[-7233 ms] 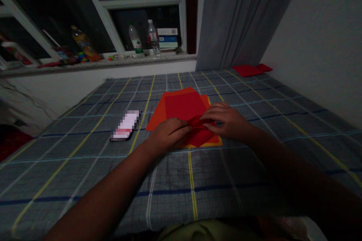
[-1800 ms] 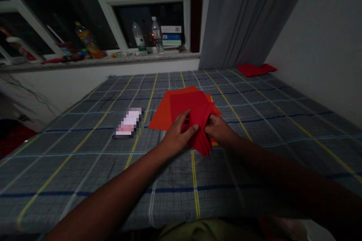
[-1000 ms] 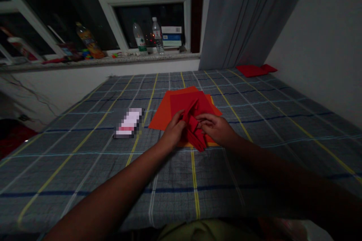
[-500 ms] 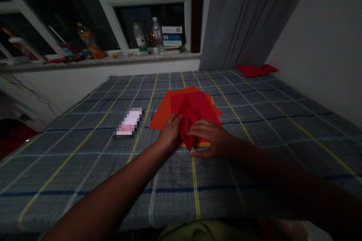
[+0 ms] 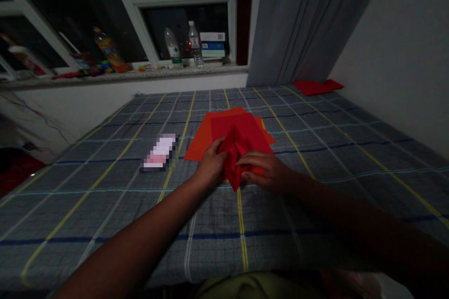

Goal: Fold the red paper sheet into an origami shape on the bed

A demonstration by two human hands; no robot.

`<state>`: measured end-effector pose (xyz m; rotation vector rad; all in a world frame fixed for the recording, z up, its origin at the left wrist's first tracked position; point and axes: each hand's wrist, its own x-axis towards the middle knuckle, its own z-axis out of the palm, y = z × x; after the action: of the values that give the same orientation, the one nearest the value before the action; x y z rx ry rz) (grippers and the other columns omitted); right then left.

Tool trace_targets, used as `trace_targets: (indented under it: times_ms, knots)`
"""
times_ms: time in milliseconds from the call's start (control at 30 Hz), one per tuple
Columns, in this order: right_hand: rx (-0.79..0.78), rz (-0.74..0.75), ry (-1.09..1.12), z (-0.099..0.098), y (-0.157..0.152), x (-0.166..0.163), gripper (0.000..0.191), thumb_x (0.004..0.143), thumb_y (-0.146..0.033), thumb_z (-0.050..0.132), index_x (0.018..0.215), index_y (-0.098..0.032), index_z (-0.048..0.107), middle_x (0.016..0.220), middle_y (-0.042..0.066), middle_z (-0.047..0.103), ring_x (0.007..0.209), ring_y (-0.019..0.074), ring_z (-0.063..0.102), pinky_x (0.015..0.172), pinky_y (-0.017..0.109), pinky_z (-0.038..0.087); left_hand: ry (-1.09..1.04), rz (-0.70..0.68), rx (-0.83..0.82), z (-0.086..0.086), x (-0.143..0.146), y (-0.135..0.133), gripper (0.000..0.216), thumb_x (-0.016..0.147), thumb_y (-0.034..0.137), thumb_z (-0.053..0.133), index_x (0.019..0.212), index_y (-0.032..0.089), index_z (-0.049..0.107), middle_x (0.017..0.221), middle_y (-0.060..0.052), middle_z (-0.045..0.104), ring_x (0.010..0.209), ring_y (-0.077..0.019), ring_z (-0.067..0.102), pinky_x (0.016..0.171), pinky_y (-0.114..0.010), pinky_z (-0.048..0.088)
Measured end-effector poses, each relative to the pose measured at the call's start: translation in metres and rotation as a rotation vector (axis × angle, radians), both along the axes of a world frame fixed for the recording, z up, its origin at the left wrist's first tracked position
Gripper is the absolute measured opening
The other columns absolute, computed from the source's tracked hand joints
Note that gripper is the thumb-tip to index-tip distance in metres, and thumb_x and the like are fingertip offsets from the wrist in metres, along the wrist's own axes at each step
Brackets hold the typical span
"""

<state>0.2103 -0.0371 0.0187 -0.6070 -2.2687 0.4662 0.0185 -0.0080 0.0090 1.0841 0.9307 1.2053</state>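
A folded red paper piece point(image 5: 233, 154) is held just above a stack of red and orange paper sheets point(image 5: 201, 142) on the checked bedsheet point(image 5: 105, 196). My left hand point(image 5: 210, 168) grips the piece's left edge, fingers curled round it. On the right side, my right hand point(image 5: 266, 173) pinches the same piece with fingers pressed together. The piece's lower tip points toward me.
A pixelated phone-like object point(image 5: 159, 153) lies left of the sheets. More red paper point(image 5: 315, 86) sits at the far right by the grey curtain point(image 5: 298, 23). Bottles point(image 5: 171, 49) and books point(image 5: 212, 44) stand on the windowsill. A wall runs along the right.
The red piece went from being pressed flat to being lifted, turned and refolded. Over the last half second my right hand's fingers closed onto it from a flatter pose.
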Motion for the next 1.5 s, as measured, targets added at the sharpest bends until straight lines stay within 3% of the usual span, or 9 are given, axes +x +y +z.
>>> trace_targets:
  times_ms: [167,300,467,567,767,967,1233,1400,1500]
  knots:
    - [0.072,-0.072,0.082,-0.001,0.003,0.001,0.022,0.095,-0.024,0.052,0.112,-0.024,0.065,0.107,0.008,0.069,0.104,0.0221,0.063,0.095,0.042,0.05,-0.132,-0.006,-0.08,0.006,0.003,-0.003,0.032,0.071,0.027,0.073,0.101,0.017,0.065,0.088,-0.003,0.07,0.072,-0.0156,0.064,0.069,-0.027,0.051]
    - [0.112,-0.319,0.19,-0.004,0.005,-0.003,0.02,0.09,-0.021,0.056,0.108,-0.023,0.065,0.109,0.01,0.065,0.107,0.0242,0.061,0.095,0.043,0.051,-0.093,-0.004,-0.054,0.002,0.002,-0.001,0.028,0.073,0.032,0.074,0.095,0.017,0.063,0.084,-0.002,0.067,0.068,-0.014,0.062,0.065,-0.026,0.049]
    - [-0.163,-0.553,0.249,-0.012,0.013,-0.007,0.037,0.085,-0.028,0.063,0.12,-0.018,0.058,0.119,0.014,0.062,0.098,0.0234,0.064,0.083,0.038,0.054,0.07,-0.071,0.027,-0.008,-0.002,0.003,0.025,0.078,0.031,0.07,0.099,0.017,0.066,0.081,-0.002,0.067,0.066,-0.0141,0.061,0.062,-0.025,0.048]
    - [-0.315,-0.533,0.174,-0.013,0.015,-0.008,0.024,0.088,-0.028,0.057,0.109,-0.018,0.064,0.1,0.009,0.071,0.086,0.0201,0.066,0.078,0.033,0.051,0.229,-0.09,0.138,-0.011,-0.005,0.005,0.026,0.081,0.03,0.067,0.105,0.018,0.067,0.093,-0.005,0.07,0.08,-0.0178,0.065,0.071,-0.028,0.051]
    - [-0.261,-0.599,-0.02,-0.007,0.012,-0.008,0.021,0.086,-0.029,0.053,0.069,-0.019,0.059,0.059,0.0,0.06,0.055,0.0139,0.053,0.055,0.026,0.035,0.329,-0.103,0.244,-0.005,-0.004,0.001,0.032,0.078,0.017,0.062,0.109,0.02,0.067,0.106,-0.007,0.071,0.097,-0.0211,0.066,0.089,-0.035,0.051]
    - [-0.28,-0.629,-0.034,-0.007,0.014,-0.007,0.022,0.084,-0.031,0.054,0.066,-0.019,0.057,0.056,0.0,0.056,0.052,0.0132,0.05,0.052,0.026,0.031,0.358,-0.171,0.261,-0.002,-0.005,-0.005,0.038,0.075,0.022,0.069,0.113,0.021,0.063,0.111,-0.008,0.07,0.102,-0.0232,0.066,0.09,-0.037,0.05]
    - [-0.343,-0.595,-0.002,-0.012,0.017,-0.004,0.032,0.084,-0.038,0.058,0.058,-0.022,0.045,0.053,-0.005,0.045,0.051,0.0117,0.045,0.05,0.026,0.027,0.541,-0.147,0.322,-0.001,-0.009,-0.003,0.035,0.079,0.015,0.06,0.114,0.022,0.063,0.105,-0.007,0.072,0.095,-0.0222,0.068,0.085,-0.036,0.051]
    - [-0.433,-0.509,0.089,-0.01,0.014,-0.007,0.027,0.086,-0.04,0.058,0.068,-0.02,0.055,0.058,-0.004,0.052,0.054,0.012,0.049,0.051,0.025,0.03,0.596,-0.129,0.364,0.003,-0.009,-0.003,0.039,0.075,0.012,0.059,0.112,0.023,0.065,0.108,-0.008,0.072,0.097,-0.0243,0.068,0.088,-0.039,0.052]
    - [-0.359,-0.497,0.076,-0.006,0.01,-0.009,0.025,0.089,-0.036,0.054,0.071,-0.019,0.059,0.061,-0.002,0.056,0.055,0.012,0.049,0.053,0.025,0.031,0.598,-0.14,0.351,0.004,-0.009,-0.004,0.04,0.074,0.012,0.06,0.113,0.022,0.065,0.108,-0.008,0.071,0.097,-0.0238,0.068,0.088,-0.039,0.052]
